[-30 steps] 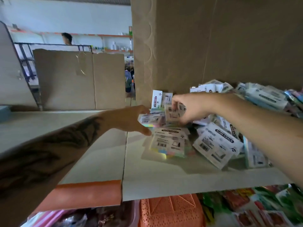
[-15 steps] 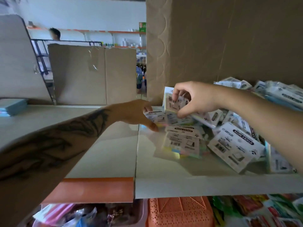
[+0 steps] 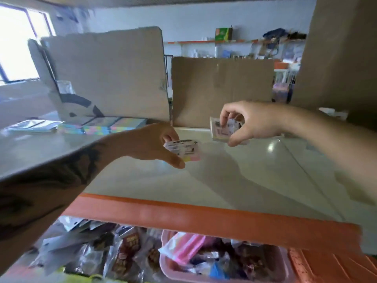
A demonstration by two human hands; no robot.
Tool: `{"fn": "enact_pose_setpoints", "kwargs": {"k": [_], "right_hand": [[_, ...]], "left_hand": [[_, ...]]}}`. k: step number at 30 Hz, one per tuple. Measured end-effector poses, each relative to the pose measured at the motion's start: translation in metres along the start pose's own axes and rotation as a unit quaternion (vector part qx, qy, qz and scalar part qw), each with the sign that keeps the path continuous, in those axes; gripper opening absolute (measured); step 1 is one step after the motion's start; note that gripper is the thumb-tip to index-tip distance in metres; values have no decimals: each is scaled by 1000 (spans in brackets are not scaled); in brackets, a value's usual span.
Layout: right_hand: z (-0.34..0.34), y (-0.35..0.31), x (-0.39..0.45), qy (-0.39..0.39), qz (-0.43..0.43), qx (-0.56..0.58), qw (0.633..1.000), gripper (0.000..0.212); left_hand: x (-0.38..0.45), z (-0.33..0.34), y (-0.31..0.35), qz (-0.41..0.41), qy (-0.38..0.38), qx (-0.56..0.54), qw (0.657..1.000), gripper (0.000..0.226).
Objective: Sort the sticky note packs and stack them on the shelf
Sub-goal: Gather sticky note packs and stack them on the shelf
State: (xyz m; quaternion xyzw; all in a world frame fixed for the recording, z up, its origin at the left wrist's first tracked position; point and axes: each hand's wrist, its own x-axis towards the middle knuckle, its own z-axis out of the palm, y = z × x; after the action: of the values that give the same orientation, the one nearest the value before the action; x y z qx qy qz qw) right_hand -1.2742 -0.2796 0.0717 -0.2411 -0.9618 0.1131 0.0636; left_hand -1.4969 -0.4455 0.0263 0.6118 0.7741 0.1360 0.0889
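Head view: both hands are reaching out over the shelf (image 3: 234,180), each holding sticky note packs above its pale top, not touching it.

Left hand (image 3: 151,144) is pinching one pack (image 3: 183,150) between thumb below and fingers above. Pack is lying roughly flat, white label card up, pink and yellow note edges showing on its near side. Tattooed forearm is coming in from the lower left.

Right hand (image 3: 251,121) is gripping a second bundle (image 3: 224,129), tilted up on edge, curled fingers on top and thumb underneath. Blur is making it hard to tell if that's one pack or several.

The two lots are sitting near each other but apart, right one slightly farther and higher.

Far left on the shelf, a row of pastel packs (image 3: 102,126) is lying flat against a cardboard sheet (image 3: 110,74), with a white-wrapped pack (image 3: 32,125) just left of them. A second cardboard sheet (image 3: 222,88) is standing at centre far, another tall cardboard panel (image 3: 342,58) at far right.

Orange strip (image 3: 204,219) is running along the shelf's near edge. Below it, a pink basket (image 3: 281,262) and loose packaged goods (image 3: 122,254) are sitting on the lower level.
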Motion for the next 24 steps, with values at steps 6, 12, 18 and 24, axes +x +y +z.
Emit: {"fn": "enact_pose_setpoints", "kwargs": {"k": [6, 12, 18, 24], "right_hand": [[52, -96, 74, -29, -10, 19, 999, 44], [81, -147, 114, -60, -11, 21, 998, 42], [98, -152, 107, -90, -10, 45, 995, 42], [106, -153, 98, 0, -76, 30, 997, 66]], "left_hand": [[-43, -42, -126, -39, 5, 19, 999, 80], [-54, -55, -190, -19, -25, -12, 999, 79], [-54, -46, -210, 14, -36, -47, 998, 83], [-51, -44, -216, 16, -8, -70, 997, 82]]}}
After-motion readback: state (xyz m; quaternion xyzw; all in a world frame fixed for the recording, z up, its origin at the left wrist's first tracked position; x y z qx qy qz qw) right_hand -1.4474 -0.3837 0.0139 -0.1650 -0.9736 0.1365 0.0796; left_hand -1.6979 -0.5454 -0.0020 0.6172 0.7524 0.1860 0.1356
